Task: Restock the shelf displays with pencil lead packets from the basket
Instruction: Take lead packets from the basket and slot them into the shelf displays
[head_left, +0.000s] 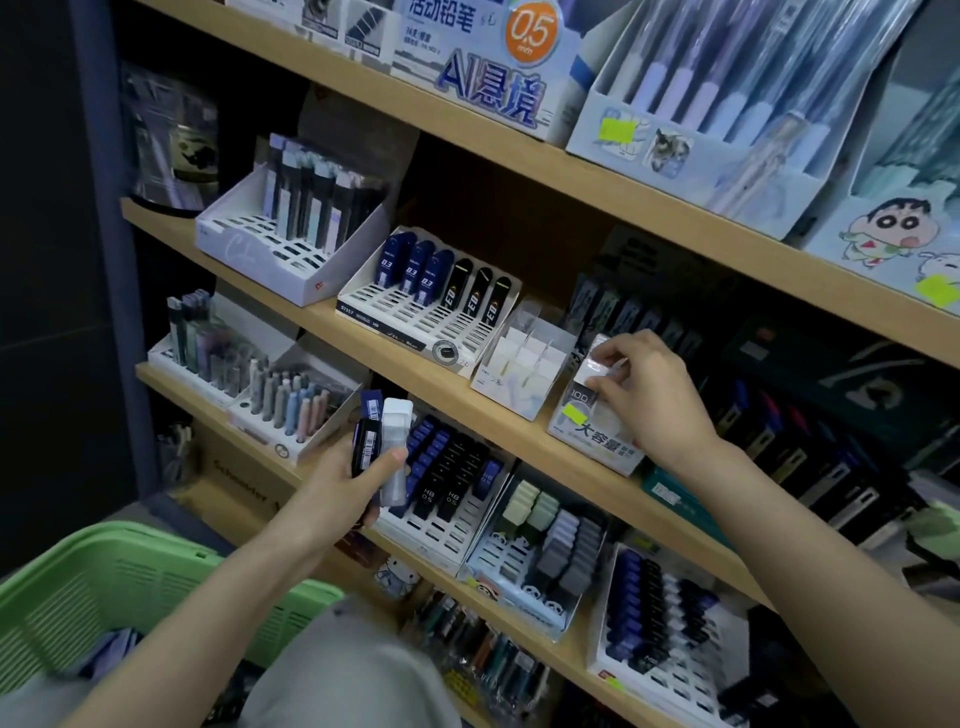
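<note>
My left hand (345, 486) grips a small bunch of pencil lead packets (384, 447), one clear white and the others dark with barcode labels, held in front of the lower shelf. My right hand (649, 395) pinches a white packet (597, 364) at the top of a white display box (592, 441) with a yellow sticker, on the middle shelf. The green basket (104, 587) sits at the lower left by my knee, with a few dark items in its bottom.
Wooden shelves (415, 364) carry several slotted lead displays: blue and black 0.3 cases (441, 280), a partly empty divided white box (524, 358), and HB 0.5 racks (447, 473) below. Pen boxes fill the top shelf. A dark wall stands at the left.
</note>
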